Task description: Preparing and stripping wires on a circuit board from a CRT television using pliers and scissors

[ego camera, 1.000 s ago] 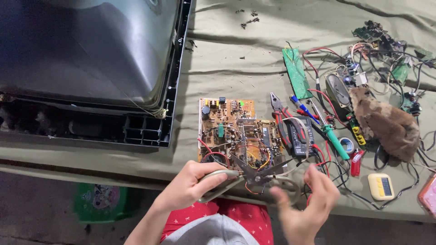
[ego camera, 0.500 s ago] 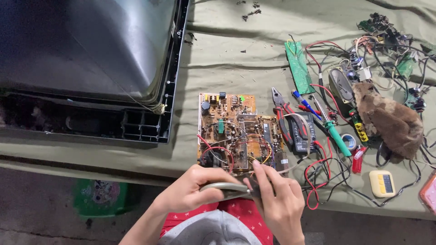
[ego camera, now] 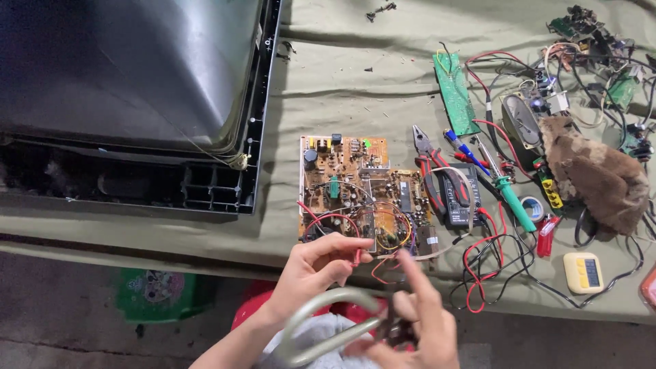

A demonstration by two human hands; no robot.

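A brown circuit board [ego camera: 355, 188] with many parts and loose red and yellow wires lies at the near edge of the cloth-covered table [ego camera: 342, 89]. My left hand [ego camera: 311, 270] is just in front of the board, pinching the end of a red wire [ego camera: 356, 257] that comes off it. Lower down, my right hand [ego camera: 420, 324] grips a pair of grey-handled scissors [ego camera: 321, 321] near the pivot. The scissors' big loop handle is blurred and points left under my left wrist. The blades are hidden by my fingers.
An old television [ego camera: 123, 82] lies face down at the left. Right of the board are red pliers [ego camera: 427, 160], a black multimeter [ego camera: 456, 195], a green soldering iron [ego camera: 514, 201], a green board [ego camera: 454, 92], a brown furry cloth [ego camera: 594, 174], a yellow device [ego camera: 584, 272] and tangled leads. A green bin [ego camera: 157, 294] is under the table.
My left hand has let go of the scissors and moved up to pinch the red wire. My right hand has taken the scissors and dropped lower.
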